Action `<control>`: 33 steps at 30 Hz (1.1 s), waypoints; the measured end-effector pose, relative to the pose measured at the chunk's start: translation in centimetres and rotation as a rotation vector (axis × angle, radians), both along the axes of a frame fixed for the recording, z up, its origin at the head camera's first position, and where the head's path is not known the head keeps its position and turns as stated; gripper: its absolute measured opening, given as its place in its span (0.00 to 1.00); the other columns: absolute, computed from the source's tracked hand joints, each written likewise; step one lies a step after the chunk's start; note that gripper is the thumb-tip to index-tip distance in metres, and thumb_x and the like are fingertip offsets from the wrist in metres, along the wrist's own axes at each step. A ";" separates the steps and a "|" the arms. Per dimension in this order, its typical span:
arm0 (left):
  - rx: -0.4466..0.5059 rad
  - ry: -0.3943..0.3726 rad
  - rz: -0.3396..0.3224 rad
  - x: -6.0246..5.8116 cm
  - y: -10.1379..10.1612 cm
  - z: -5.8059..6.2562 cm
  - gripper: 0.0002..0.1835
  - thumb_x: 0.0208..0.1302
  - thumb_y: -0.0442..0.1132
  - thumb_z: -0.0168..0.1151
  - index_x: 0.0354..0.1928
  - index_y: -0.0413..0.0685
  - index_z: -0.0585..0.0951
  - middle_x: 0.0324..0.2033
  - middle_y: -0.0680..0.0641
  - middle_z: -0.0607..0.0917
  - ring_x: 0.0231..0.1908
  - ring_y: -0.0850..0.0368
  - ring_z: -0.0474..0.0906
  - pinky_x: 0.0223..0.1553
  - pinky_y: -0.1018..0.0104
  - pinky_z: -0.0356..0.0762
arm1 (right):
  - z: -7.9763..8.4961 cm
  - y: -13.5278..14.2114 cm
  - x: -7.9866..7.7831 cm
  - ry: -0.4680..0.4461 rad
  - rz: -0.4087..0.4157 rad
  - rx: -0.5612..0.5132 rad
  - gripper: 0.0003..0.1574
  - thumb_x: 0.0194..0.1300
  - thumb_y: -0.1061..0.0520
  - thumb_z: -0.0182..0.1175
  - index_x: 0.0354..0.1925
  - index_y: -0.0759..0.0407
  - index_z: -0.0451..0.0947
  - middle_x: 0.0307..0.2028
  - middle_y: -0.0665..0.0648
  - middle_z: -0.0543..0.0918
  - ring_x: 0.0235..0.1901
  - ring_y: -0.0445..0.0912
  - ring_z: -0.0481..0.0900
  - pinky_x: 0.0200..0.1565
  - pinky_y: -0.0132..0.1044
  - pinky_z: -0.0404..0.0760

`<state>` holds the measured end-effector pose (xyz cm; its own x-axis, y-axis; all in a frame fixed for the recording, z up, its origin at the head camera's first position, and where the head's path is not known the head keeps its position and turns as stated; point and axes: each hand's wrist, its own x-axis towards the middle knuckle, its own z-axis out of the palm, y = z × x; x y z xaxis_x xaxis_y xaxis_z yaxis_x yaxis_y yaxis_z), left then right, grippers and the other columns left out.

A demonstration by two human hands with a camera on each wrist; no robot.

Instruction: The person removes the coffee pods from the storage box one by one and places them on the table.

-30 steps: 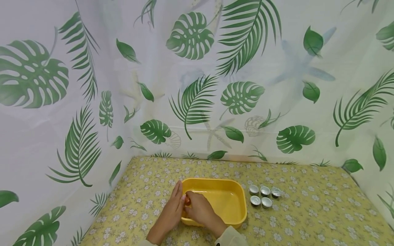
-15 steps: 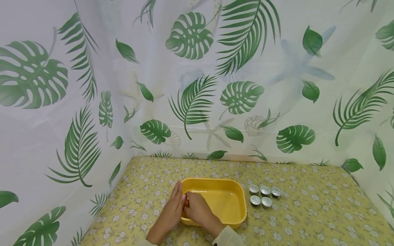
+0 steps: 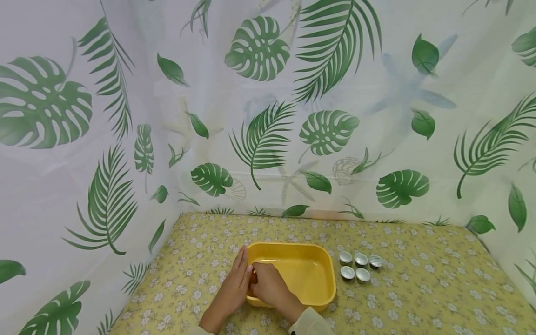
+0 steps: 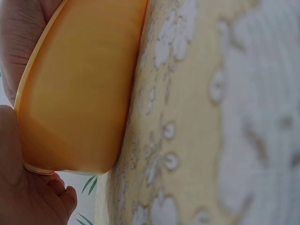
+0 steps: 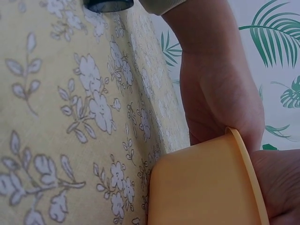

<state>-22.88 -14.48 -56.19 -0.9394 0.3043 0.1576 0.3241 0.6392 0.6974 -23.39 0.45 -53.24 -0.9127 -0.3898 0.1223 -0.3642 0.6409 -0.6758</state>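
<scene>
A yellow rectangular tub [image 3: 311,274] sits on the tablecloth before me. My left hand [image 3: 233,284] lies along its left end, fingers straight and pointing away from me at the rim. Inside that end, my right hand [image 3: 270,284] has its fingers curled round a small reddish-orange thing [image 3: 253,277]. Most of that thing is hidden by the fingers, so I cannot tell its kind. The left wrist view is largely filled by the tub's outer wall [image 4: 79,93]. In the right wrist view, a hand overlaps the tub's rim [image 5: 246,164].
Right of the tub stand several small round cups [image 3: 361,260] with silvery tops and dark sides, in two rows. A flowered yellow cloth [image 3: 418,279] covers the table. Leaf-printed white sheets [image 3: 268,204] hang behind and at the sides. A dark round-rimmed thing [image 5: 108,4] shows in the right wrist view.
The right hand has shifted slightly within the tub's left end, and less of the reddish-orange thing shows than a second ago. The left hand, tub and cups look unmoved.
</scene>
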 end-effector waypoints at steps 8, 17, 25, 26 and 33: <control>-0.007 -0.004 -0.008 0.0 0.0 0.0 0.38 0.82 0.61 0.27 0.81 0.44 0.41 0.80 0.41 0.40 0.78 0.44 0.44 0.73 0.41 0.54 | 0.0 -0.1 0.1 0.070 -0.012 0.026 0.08 0.58 0.64 0.71 0.34 0.59 0.79 0.21 0.46 0.74 0.20 0.40 0.68 0.23 0.32 0.68; -0.020 0.007 -0.011 0.0 0.0 0.2 0.36 0.83 0.59 0.27 0.81 0.45 0.41 0.81 0.44 0.38 0.78 0.44 0.44 0.73 0.41 0.54 | 0.4 -0.3 0.4 0.085 -0.064 0.094 0.07 0.59 0.61 0.71 0.30 0.56 0.80 0.20 0.45 0.74 0.19 0.40 0.69 0.23 0.34 0.70; -0.014 0.005 -0.013 0.0 0.0 0.4 0.35 0.83 0.58 0.28 0.81 0.45 0.40 0.80 0.47 0.37 0.78 0.44 0.44 0.73 0.41 0.54 | 0.4 -0.5 0.2 0.055 -0.072 0.097 0.09 0.59 0.60 0.72 0.28 0.55 0.80 0.19 0.44 0.76 0.19 0.39 0.72 0.22 0.35 0.72; -0.015 0.007 -0.013 0.0 -0.1 0.4 0.35 0.84 0.57 0.28 0.81 0.45 0.40 0.80 0.46 0.37 0.78 0.44 0.44 0.73 0.41 0.54 | 0.4 -0.4 0.2 0.050 -0.071 0.097 0.08 0.58 0.60 0.72 0.28 0.55 0.80 0.20 0.44 0.77 0.19 0.39 0.72 0.23 0.35 0.72; -0.023 0.039 -0.012 0.1 0.0 0.1 0.33 0.85 0.51 0.32 0.80 0.40 0.43 0.80 0.39 0.41 0.77 0.41 0.47 0.72 0.40 0.56 | 0.2 -0.1 0.3 0.055 -0.070 0.057 0.06 0.56 0.65 0.70 0.26 0.58 0.82 0.21 0.47 0.80 0.21 0.40 0.75 0.24 0.34 0.74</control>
